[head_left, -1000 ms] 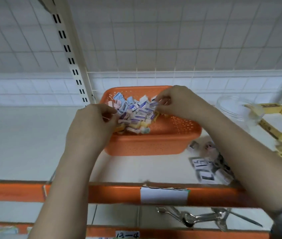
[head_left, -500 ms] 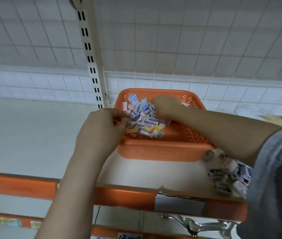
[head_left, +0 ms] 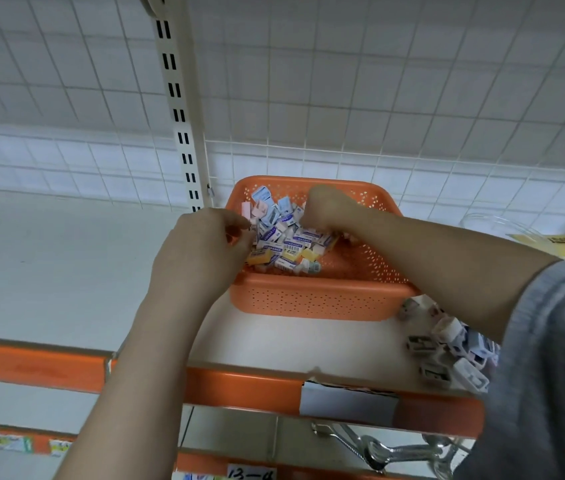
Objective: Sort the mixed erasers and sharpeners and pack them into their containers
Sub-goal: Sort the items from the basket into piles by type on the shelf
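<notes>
We have both hands in the orange basket [head_left: 322, 303] on the shelf [head_left: 66, 265], working the mixed pile [head_left: 288, 237] heaped in its left half. The pile lies right between our hands: left hand [head_left: 201, 251] touches its left edge at the basket's near-left corner, right hand [head_left: 329, 207] sits on its far right side, forearm crossing over the basket's right rim. Both are about equally near; the left is closer to the near yellow pieces, the right to the far blue-white ones.

Left hand's fingers are pinched together on something small at the pile's edge, we cannot tell which piece. Right hand is curled into a loose fist, knuckles up; whether it holds anything is hidden.

The pile looks like small wrapped erasers [head_left: 300, 242], white-blue sleeves with print, some yellow, lying every which way with no common long axis, plus pale blue and pink sharpeners [head_left: 262, 195] leaning toward the far left wall. The basket's right half is bare.

A sorted-out heap of sharpeners [head_left: 447, 344] lies on the shelf just beside the basket's near-right corner, under our right forearm. So a sharpener pulled from the pile probably goes right and toward us, easier for the right hand
</notes>
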Demonstrator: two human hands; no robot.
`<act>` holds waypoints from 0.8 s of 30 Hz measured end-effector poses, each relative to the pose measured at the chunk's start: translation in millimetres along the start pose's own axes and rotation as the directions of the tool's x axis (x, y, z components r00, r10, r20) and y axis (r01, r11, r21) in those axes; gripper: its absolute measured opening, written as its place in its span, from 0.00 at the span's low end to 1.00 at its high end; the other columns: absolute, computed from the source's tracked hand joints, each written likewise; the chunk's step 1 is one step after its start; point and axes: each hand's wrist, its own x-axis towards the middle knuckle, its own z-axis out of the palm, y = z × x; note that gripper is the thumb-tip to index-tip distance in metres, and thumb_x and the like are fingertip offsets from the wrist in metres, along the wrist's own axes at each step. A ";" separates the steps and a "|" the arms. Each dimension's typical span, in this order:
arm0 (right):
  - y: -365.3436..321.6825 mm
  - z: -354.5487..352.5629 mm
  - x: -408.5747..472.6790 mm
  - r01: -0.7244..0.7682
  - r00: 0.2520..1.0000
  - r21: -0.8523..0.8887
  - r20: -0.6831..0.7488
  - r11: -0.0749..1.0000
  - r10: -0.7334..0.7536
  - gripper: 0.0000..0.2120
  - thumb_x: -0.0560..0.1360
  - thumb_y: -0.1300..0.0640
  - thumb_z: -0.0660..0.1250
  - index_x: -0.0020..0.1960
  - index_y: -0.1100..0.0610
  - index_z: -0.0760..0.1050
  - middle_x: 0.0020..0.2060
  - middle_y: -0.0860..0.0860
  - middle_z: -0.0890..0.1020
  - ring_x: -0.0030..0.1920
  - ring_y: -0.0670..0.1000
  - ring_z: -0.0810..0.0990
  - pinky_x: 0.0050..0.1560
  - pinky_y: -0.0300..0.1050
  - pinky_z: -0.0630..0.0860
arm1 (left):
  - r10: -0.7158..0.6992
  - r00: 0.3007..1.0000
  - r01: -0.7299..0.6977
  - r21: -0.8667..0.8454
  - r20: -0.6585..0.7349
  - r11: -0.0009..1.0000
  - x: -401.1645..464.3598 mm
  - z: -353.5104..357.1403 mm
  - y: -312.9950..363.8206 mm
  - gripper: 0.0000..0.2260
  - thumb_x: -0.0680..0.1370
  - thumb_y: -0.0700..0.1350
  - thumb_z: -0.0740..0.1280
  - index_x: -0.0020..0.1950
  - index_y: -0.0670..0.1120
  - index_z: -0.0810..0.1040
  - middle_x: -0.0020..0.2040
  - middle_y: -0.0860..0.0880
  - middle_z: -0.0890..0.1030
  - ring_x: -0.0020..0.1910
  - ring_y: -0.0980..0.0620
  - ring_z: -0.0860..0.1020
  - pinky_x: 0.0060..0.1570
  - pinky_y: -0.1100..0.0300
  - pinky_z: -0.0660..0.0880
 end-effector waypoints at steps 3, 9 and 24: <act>11.3 -23.0 -14.9 -0.030 0.994 0.240 -0.097 0.970 0.055 0.12 0.75 0.55 0.66 0.39 0.64 0.77 0.35 0.57 0.80 0.35 0.53 0.75 0.38 0.46 0.76 | 0.074 0.994 -0.081 0.095 0.074 0.992 20.9 3.7 6.2 0.09 0.77 0.49 0.65 0.54 0.50 0.82 0.47 0.51 0.83 0.44 0.51 0.79 0.45 0.58 0.76; 36.2 -40.3 -103.7 0.076 0.917 0.770 -0.304 0.634 0.259 0.04 0.73 0.58 0.70 0.44 0.59 0.81 0.34 0.51 0.81 0.33 0.42 0.77 0.33 0.28 0.72 | 0.205 0.920 -0.273 0.169 0.335 0.947 82.9 26.7 14.9 0.08 0.75 0.43 0.68 0.52 0.47 0.83 0.52 0.49 0.82 0.45 0.55 0.77 0.50 0.59 0.74; 50.0 15.2 -191.6 0.294 0.721 0.821 -0.527 0.490 0.451 0.04 0.72 0.62 0.70 0.45 0.55 0.80 0.36 0.49 0.81 0.36 0.40 0.77 0.42 0.30 0.73 | 0.241 0.786 -0.552 0.472 0.569 0.687 125.7 82.5 23.1 0.11 0.70 0.44 0.74 0.51 0.49 0.81 0.49 0.53 0.79 0.46 0.53 0.75 0.44 0.58 0.73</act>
